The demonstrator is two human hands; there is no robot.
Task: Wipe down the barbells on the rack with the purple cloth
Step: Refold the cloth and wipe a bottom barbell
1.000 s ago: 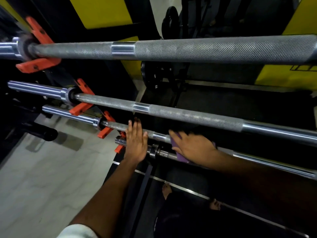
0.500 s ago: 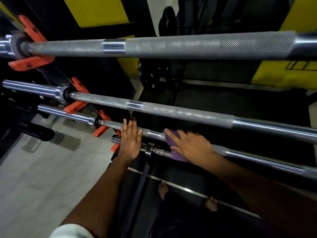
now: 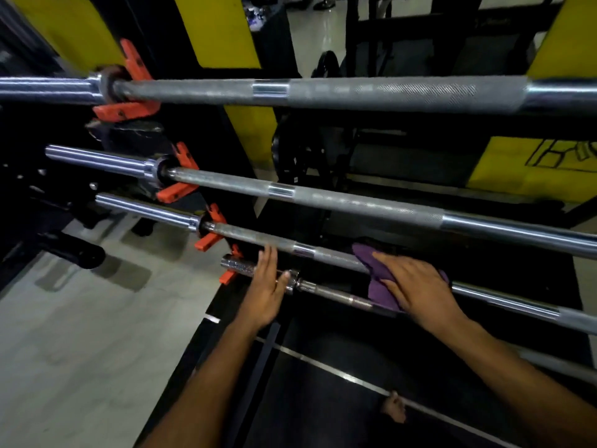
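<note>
Several steel barbells lie across orange rack hooks (image 3: pixel 177 192), stacked from top to bottom. The purple cloth (image 3: pixel 378 279) lies over the third barbell (image 3: pixel 326 255) and hangs down to the lowest barbell (image 3: pixel 332 292). My right hand (image 3: pixel 416 289) presses flat on the cloth, fingers spread, covering most of it. My left hand (image 3: pixel 266 289) rests on the lowest barbell's sleeve near its left end, fingers straight, thumb by the collar. The top barbell (image 3: pixel 355 92) and second barbell (image 3: pixel 355 202) are untouched.
A black rack upright with yellow panels (image 3: pixel 223 30) stands behind the bars. Pale tiled floor (image 3: pixel 80 334) lies to the left, black matting (image 3: pixel 323 399) below. A bare foot (image 3: pixel 394 407) shows under the bars. Dark gym equipment (image 3: pixel 303 156) stands behind.
My right hand slid the cloth to the right along the third barbell. My left hand dropped from the third bar onto the lowest bar's sleeve. The view pulled back and tilted up.
</note>
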